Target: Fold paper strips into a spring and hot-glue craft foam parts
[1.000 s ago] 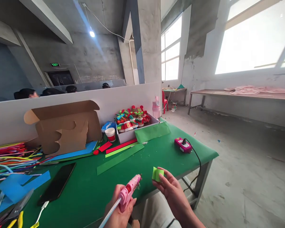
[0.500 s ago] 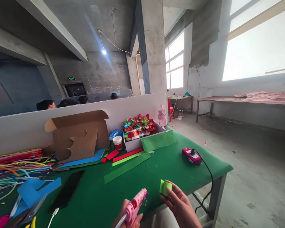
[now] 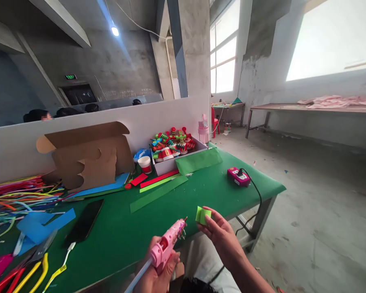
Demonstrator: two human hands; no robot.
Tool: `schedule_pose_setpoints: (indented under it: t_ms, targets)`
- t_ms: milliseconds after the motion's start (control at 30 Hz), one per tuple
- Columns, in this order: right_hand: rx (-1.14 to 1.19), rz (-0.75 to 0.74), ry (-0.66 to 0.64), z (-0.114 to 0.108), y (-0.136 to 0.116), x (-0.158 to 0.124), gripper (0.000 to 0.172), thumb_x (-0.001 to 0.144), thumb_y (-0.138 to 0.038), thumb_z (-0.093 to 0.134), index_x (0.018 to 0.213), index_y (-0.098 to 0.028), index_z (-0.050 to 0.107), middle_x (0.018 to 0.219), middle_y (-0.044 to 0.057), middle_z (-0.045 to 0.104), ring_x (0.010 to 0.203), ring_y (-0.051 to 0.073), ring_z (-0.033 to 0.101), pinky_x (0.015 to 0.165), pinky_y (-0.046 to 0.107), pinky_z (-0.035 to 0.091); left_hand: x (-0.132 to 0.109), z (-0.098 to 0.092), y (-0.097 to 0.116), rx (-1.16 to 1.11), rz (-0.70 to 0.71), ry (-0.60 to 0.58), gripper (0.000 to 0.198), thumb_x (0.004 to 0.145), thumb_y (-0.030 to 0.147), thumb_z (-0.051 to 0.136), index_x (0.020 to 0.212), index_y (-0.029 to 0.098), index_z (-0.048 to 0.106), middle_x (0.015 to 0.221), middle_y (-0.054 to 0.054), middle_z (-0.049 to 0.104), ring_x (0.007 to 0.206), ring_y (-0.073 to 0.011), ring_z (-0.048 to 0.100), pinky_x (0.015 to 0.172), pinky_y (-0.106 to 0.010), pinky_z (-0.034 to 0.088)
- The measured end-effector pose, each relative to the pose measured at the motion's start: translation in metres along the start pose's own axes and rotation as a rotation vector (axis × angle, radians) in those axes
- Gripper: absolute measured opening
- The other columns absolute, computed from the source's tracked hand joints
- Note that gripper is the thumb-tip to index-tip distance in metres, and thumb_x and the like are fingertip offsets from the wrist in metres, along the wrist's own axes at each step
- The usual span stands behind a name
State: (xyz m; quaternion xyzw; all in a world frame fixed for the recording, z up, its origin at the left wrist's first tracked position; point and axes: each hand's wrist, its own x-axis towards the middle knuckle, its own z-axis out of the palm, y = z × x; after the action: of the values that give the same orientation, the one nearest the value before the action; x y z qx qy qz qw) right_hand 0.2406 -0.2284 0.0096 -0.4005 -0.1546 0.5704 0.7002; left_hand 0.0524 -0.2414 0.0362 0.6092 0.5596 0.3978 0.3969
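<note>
My left hand [image 3: 158, 264] is wrapped round a pink hot glue gun [image 3: 168, 244], with a white glue stick [image 3: 138, 280] poking out of its back end. Its nozzle, crusted with glue strands, points up and right toward my other hand. Between the thumb and fingers of my right hand [image 3: 221, 232] is a folded piece of light green paper [image 3: 203, 215], a short gap away from the nozzle. Both hands are over the near edge of the green table [image 3: 158, 219], above my lap.
A box of red and green paper crafts [image 3: 171, 160], paper cups [image 3: 144, 163] and coloured strips [image 3: 158, 193] lie at the back. A purple power socket [image 3: 238, 177] with a cable is on the right. Phone [image 3: 84, 221], scissors [image 3: 41, 248], yellow-handled pliers [image 3: 36, 272] and pipe cleaners [image 3: 24, 199] lie left.
The view has tilted down, so the table sits higher and more of my lap shows. Both hands keep their hold, and the glue gun and green paper stay close together.
</note>
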Motion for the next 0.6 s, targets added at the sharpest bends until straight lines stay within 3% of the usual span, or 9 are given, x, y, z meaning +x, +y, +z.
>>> schedule_pose_setpoints:
  t_ms: [133,400,600]
  targets:
    - [-0.066,-0.017,-0.046,0.002,0.001,-0.005,0.053,0.058,-0.044,0.088,0.102,-0.020,0.070,0.094,0.006,0.072,0.086,0.019,0.066,0.087,0.037,0.053,-0.004,-0.003,0.005,-0.059,-0.022,-0.025,0.051,0.076,0.072,0.054,0.092,0.023,0.054,0.056,0.005,0.055,0.038,-0.0094,0.037,0.038,-0.022,0.032]
    - [-0.125,-0.028,-0.103,-0.001,0.009,-0.010,0.047,0.064,-0.043,0.083,0.104,-0.023,0.069,0.096,0.004,0.073,0.087,0.019,0.066,0.089,0.037,0.052,-0.006,-0.006,0.012,-0.070,-0.053,-0.063,0.048,0.078,0.064,0.057,0.100,0.021,0.051,0.064,0.003,0.061,0.039,-0.0080,0.037,0.040,-0.021,0.032]
    - [-0.169,-0.016,-0.146,-0.001,0.012,-0.015,0.053,0.065,-0.043,0.083,0.112,-0.023,0.067,0.100,0.005,0.074,0.092,0.021,0.067,0.089,0.039,0.053,-0.009,-0.005,0.017,-0.051,-0.044,-0.094,0.045,0.081,0.059,0.057,0.104,0.021,0.051,0.065,0.003,0.062,0.040,-0.0075,0.037,0.041,-0.021,0.033]
